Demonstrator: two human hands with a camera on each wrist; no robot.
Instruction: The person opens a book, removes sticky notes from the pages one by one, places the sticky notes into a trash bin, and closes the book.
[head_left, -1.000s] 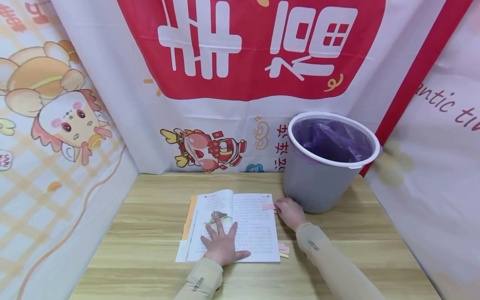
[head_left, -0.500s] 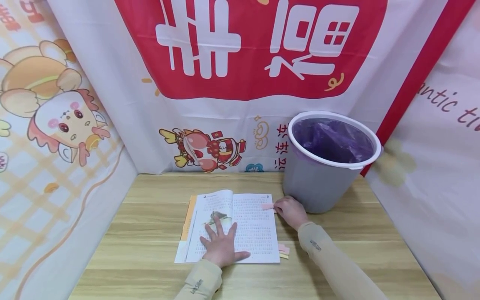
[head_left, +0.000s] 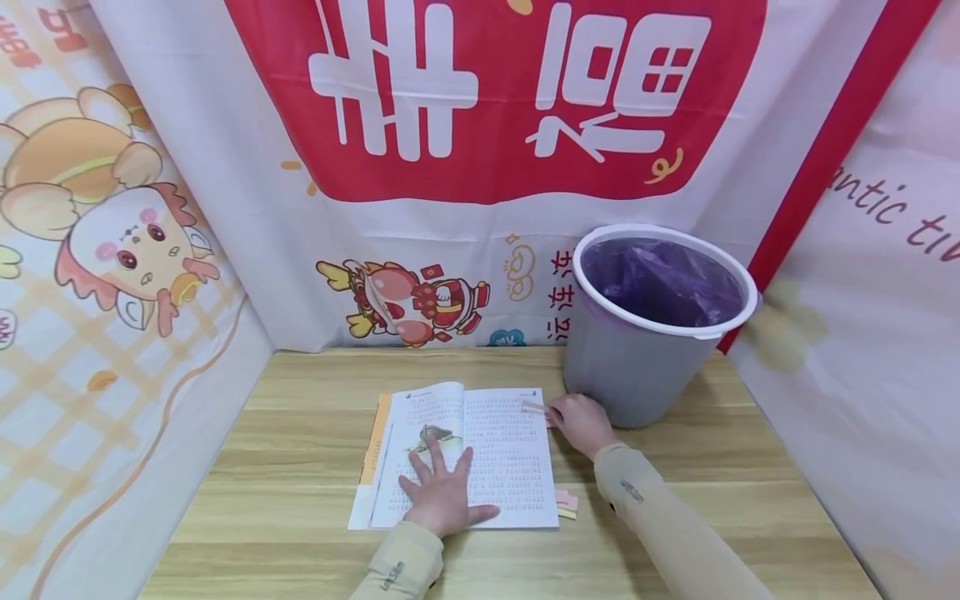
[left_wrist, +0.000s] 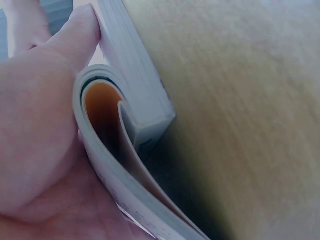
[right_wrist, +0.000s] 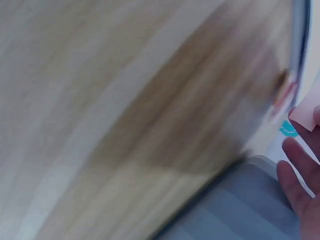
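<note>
Left hand: the left of the two hands [head_left: 438, 496] lay with fingers spread, pressing the left page of the illustrated book [head_left: 497, 450] on the counter [head_left: 300, 450]; had it eased off, the bowed pages could have sprung up.
Pink sticky tab: the tab [head_left: 534, 407] sat at the right page's upper edge; a hard tug might have torn the paper.
Lower tabs: these [head_left: 567, 502] jutted from the same side, where a sweeping sleeve could have bent them.
Right hand: well apart from the other, it [head_left: 579, 423] pinched the pink sticky tab; a loose pinch could have dropped it.
Trash bin: the bin [head_left: 626, 367] stood close enough for a jerk to bump it.
Left wrist view: only this showed the orange hollow [left_wrist: 102, 105] under the curled pages.
Head view: this alone showed the purple liner [head_left: 660, 275].
Right wrist view: the tab's flat face appeared, nearly edge-on from the head.
</note>
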